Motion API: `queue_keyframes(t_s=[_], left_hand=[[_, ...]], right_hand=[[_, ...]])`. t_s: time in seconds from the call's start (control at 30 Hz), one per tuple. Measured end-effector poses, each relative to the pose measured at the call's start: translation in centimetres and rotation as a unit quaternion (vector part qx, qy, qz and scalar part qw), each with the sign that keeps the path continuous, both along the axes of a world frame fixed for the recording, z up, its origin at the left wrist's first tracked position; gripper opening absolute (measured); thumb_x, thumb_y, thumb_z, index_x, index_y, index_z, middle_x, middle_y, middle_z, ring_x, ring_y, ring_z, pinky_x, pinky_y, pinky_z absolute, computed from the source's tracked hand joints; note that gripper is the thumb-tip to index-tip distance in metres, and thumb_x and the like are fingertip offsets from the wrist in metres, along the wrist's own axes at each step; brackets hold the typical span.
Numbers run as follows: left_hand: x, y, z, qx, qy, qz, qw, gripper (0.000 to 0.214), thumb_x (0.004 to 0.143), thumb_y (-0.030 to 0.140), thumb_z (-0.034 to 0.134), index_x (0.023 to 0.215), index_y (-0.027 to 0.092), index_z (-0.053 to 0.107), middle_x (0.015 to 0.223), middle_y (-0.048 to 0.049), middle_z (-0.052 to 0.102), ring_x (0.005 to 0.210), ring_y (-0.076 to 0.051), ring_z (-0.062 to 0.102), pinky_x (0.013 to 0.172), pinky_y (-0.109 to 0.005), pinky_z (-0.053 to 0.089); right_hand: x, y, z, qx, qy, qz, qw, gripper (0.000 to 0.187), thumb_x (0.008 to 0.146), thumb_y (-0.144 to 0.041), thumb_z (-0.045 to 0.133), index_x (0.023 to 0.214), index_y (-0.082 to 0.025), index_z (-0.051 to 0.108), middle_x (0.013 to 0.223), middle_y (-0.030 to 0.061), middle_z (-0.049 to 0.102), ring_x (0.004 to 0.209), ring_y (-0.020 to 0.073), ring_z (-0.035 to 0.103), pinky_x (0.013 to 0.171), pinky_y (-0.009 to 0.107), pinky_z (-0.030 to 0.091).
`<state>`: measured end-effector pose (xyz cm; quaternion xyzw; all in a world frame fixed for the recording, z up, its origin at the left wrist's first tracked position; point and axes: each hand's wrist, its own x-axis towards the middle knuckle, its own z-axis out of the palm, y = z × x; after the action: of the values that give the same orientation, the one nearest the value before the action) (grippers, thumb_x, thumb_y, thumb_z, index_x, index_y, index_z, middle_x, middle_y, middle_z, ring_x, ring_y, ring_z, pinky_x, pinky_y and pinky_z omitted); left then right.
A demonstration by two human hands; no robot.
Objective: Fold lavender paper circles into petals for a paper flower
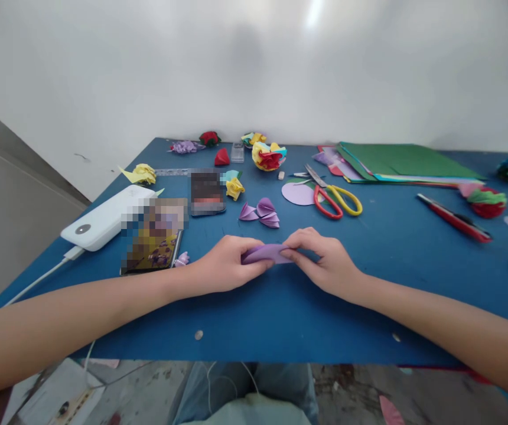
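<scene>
A piece of purple paper (272,253), curved or folded over, is pinched between my two hands just above the blue table. My left hand (230,262) grips its left end, thumb in front and fingers behind. At the right end, my right hand (322,260) pinches it between thumb and fingertips. Just beyond my hands lie folded purple paper petals (266,212). Farther back is a flat light purple paper circle (298,193), with scissors (331,192) with red and yellow handles resting over its right edge.
Left on the blue table (254,336) are a white power bank (110,217) with a cable and two phones, one nearer (159,239), one farther (207,192). Paper flowers (269,156) line the back. Coloured sheets (407,160) and a red cutter (455,218) lie right.
</scene>
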<state>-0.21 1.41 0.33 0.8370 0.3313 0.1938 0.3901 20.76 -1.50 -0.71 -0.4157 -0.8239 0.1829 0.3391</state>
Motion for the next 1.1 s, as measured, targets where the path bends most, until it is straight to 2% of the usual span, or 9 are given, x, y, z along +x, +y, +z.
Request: queue_keyframes(t_s=[0.17, 0.27, 0.4, 0.53, 0.7, 0.8, 0.87, 1.0, 1.1], left_hand=[[-0.05, -0.31, -0.13, 0.003, -0.012, 0.002, 1.000, 0.019, 0.083, 0.024, 0.048, 0.069, 0.015, 0.056, 0.060, 0.0038, 0.057, 0.053, -0.007, 0.050, 0.051, -0.016, 0.035], [-0.19, -0.57, -0.17, 0.043, -0.013, -0.014, 0.999, 0.018, 0.083, 0.022, 0.048, 0.068, 0.016, 0.057, 0.061, 0.0034, 0.058, 0.054, -0.007, 0.051, 0.054, -0.016, 0.036], [-0.34, -0.84, -0.10, 0.092, -0.007, -0.056, 0.994, 0.015, 0.081, 0.014, 0.046, 0.079, 0.017, 0.060, 0.066, 0.0031, 0.061, 0.059, -0.008, 0.053, 0.059, -0.017, 0.037], [-0.34, -0.90, -0.05, 0.110, -0.027, -0.021, 0.993, 0.017, 0.084, 0.019, 0.045, 0.092, 0.019, 0.060, 0.074, 0.0010, 0.063, 0.065, -0.010, 0.055, 0.061, -0.018, 0.039], [-0.25, -0.58, -0.37, 0.037, -0.023, 0.024, 0.999, 0.025, 0.088, 0.023, 0.041, 0.070, 0.016, 0.058, 0.055, 0.0029, 0.056, 0.046, -0.007, 0.051, 0.052, -0.017, 0.039], [-0.15, -0.55, -0.32, 0.010, -0.028, 0.039, 0.999, 0.026, 0.088, 0.028, 0.042, 0.071, 0.015, 0.056, 0.054, 0.0030, 0.056, 0.044, -0.006, 0.051, 0.051, -0.017, 0.040], [-0.11, -0.63, -0.14, 0.017, -0.026, 0.050, 0.998, 0.027, 0.088, 0.031, 0.042, 0.072, 0.015, 0.057, 0.055, 0.0027, 0.058, 0.045, -0.007, 0.052, 0.052, -0.017, 0.041], [-0.28, -0.81, -0.12, 0.092, -0.002, 0.064, 0.994, 0.022, 0.089, 0.027, 0.040, 0.082, 0.017, 0.058, 0.066, 0.0014, 0.062, 0.058, -0.010, 0.058, 0.060, -0.020, 0.044], [-0.55, -0.81, -0.73, 0.199, 0.021, 0.046, 0.979, 0.026, 0.089, 0.020, 0.037, 0.110, 0.018, 0.052, 0.099, -0.0048, 0.064, 0.089, -0.017, 0.060, 0.078, -0.027, 0.046]], right_hand=[[-0.19, -0.14, 0.07, -0.011, -0.005, 0.003, 1.000, 0.009, 0.086, -0.027, 0.049, 0.087, -0.022, 0.057, 0.081, 0.0015, 0.063, 0.076, 0.0151, 0.055, 0.076, 0.031, 0.039], [-0.43, -0.27, 0.23, -0.050, -0.024, 0.020, 0.998, 0.013, 0.082, -0.034, 0.056, 0.088, -0.022, 0.059, 0.082, 0.0016, 0.064, 0.076, 0.0155, 0.056, 0.075, 0.030, 0.040], [-0.54, -0.37, 0.35, -0.086, -0.034, 0.026, 0.995, 0.011, 0.081, -0.030, 0.056, 0.079, -0.021, 0.061, 0.074, -0.0003, 0.064, 0.072, 0.0139, 0.056, 0.067, 0.026, 0.041], [-0.36, -0.26, 0.21, -0.118, 0.006, 0.006, 0.993, 0.016, 0.084, -0.028, 0.051, 0.074, -0.019, 0.059, 0.063, -0.0019, 0.062, 0.055, 0.0100, 0.054, 0.054, 0.022, 0.040], [-0.36, -0.30, 0.17, -0.159, 0.056, 0.001, 0.986, 0.018, 0.084, -0.032, 0.051, 0.075, -0.019, 0.059, 0.062, -0.0018, 0.062, 0.051, 0.0093, 0.054, 0.052, 0.021, 0.043], [-0.35, -0.39, 0.25, -0.178, 0.075, 0.006, 0.981, 0.019, 0.083, -0.037, 0.053, 0.080, -0.019, 0.057, 0.062, -0.0011, 0.062, 0.053, 0.0108, 0.056, 0.054, 0.022, 0.044], [-0.29, -0.35, 0.30, -0.182, 0.092, 0.001, 0.979, 0.023, 0.083, -0.040, 0.053, 0.090, -0.019, 0.056, 0.064, -0.0005, 0.061, 0.055, 0.0112, 0.056, 0.055, 0.023, 0.045], [-0.25, -0.21, 0.46, -0.218, 0.165, 0.016, 0.962, 0.035, 0.087, -0.044, 0.044, 0.112, -0.018, 0.045, 0.075, 0.0016, 0.060, 0.058, 0.0112, 0.056, 0.057, 0.024, 0.046], [-0.39, -0.34, 0.68, -0.254, 0.188, 0.022, 0.949, 0.034, 0.089, -0.044, 0.041, 0.113, -0.019, 0.043, 0.075, 0.0010, 0.058, 0.059, 0.0111, 0.056, 0.058, 0.025, 0.046]])
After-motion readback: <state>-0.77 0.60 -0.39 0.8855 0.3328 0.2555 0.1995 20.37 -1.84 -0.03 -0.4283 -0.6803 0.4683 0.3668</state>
